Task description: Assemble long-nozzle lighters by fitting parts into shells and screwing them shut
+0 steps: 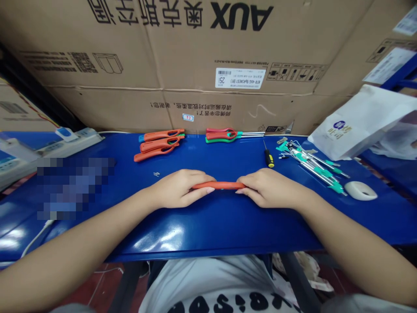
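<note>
An orange lighter handle (224, 185) is held level above the blue table, seen edge-on. My left hand (184, 188) pinches its left end between thumb and fingers. At the other end, my right hand (269, 188) grips it the same way. Behind my left hand lie several orange lighter handles (159, 145) in a loose stack. Red and green lighters with metal tubes (224, 135) rest farther back in the middle. To the right of them is a yellow and black screwdriver (269, 157), and beyond it a pile of green-and-metal lighter nozzles (317, 165).
Tiny screws (156, 174) lie near my left wrist. A white oval object (361, 191) and a white paper bag (348, 121) are on the right. A power strip (70, 145) and a blurred-out item (76, 184) sit left. A large cardboard box (182, 61) walls the back.
</note>
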A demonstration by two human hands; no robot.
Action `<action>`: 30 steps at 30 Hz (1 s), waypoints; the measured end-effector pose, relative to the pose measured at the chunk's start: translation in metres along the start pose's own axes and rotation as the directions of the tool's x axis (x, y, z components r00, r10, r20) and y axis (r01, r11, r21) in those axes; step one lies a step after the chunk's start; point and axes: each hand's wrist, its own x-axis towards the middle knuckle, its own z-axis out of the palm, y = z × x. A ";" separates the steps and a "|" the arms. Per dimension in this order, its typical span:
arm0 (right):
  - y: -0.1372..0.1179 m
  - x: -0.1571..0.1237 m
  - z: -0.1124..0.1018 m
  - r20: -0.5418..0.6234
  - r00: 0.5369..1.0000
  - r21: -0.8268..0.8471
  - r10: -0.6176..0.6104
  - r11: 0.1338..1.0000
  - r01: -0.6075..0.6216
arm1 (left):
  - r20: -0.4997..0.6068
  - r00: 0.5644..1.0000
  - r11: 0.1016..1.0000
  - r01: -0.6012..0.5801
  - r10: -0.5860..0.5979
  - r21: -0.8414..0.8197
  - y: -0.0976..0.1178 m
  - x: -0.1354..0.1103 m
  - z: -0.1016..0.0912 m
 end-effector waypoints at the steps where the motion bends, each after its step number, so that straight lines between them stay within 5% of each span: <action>1: -0.002 0.001 0.002 0.013 1.000 -0.010 -0.004 1.000 0.004 | 0.018 1.000 1.000 0.003 -0.003 0.018 0.002 0.000 0.001; 6: -0.003 0.007 0.010 0.036 0.999 -0.011 -0.008 1.000 0.009 | 0.034 0.999 0.990 0.016 -0.021 0.143 0.002 0.000 0.007; 15: 0.032 -0.001 -0.004 -0.181 0.979 0.054 -0.088 0.994 0.099 | -0.075 0.996 0.982 -0.029 0.043 0.187 -0.017 -0.003 -0.016; 23: 0.064 -0.006 -0.008 -0.263 0.965 -0.027 -0.009 1.000 0.002 | -0.173 0.985 0.956 0.047 0.004 0.290 -0.027 -0.007 -0.029; 30: 0.056 -0.003 -0.005 -0.226 0.974 0.031 -0.021 0.999 0.028 | -0.188 0.982 0.947 0.028 0.035 0.319 -0.026 -0.007 -0.025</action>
